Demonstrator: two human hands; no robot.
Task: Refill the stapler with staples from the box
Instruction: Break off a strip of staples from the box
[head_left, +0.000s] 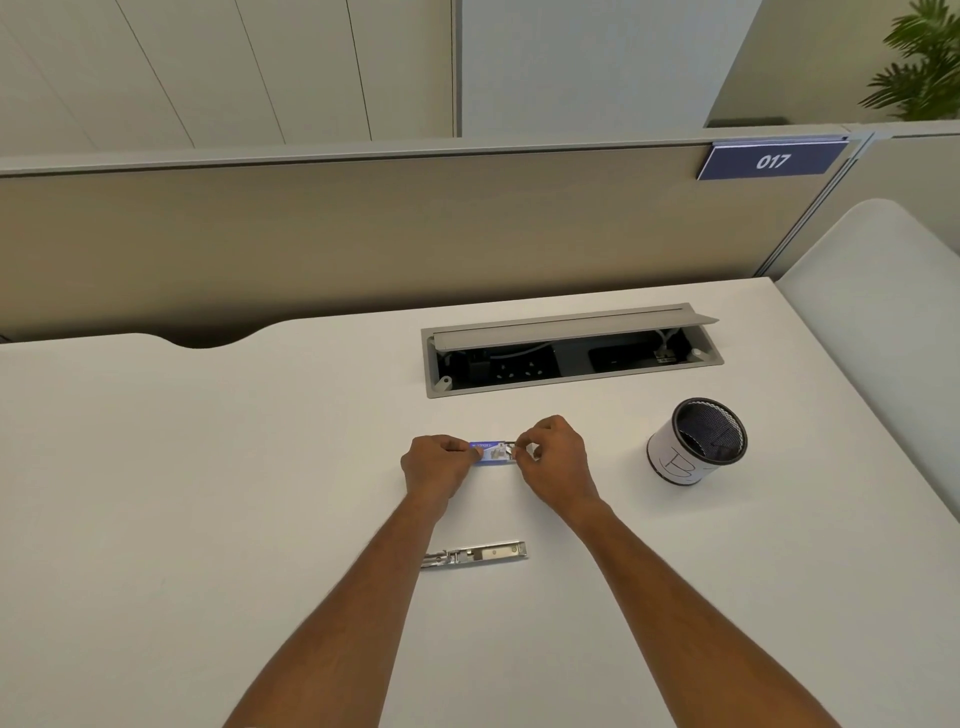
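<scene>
On the white desk (208, 467), about midway between its near and far edges, the left hand (436, 465) has its fingers curled round the left end of a small staple box (491, 453). The box has a blue band with white lettering that is too small to read. Nearer the desk's front edge, between the two forearms, the silver stapler (475, 553) lies flat and lengthwise, well apart from either hand. The right hand (556, 462) pinches the box's right end with fingertips and thumb; something silvery shows there, but whether it is a flap or staples cannot be told. Toward the far edge a grey cable hatch (571, 387) stands open over sockets. Near the right edge stands a black mesh pen cup (696, 441) wrapped in white paper with a pen-drawn mark that is not legible. On the partition behind the desk, a blue sign (772, 161) reads "017". A green plant (924, 62) shows beyond it.
</scene>
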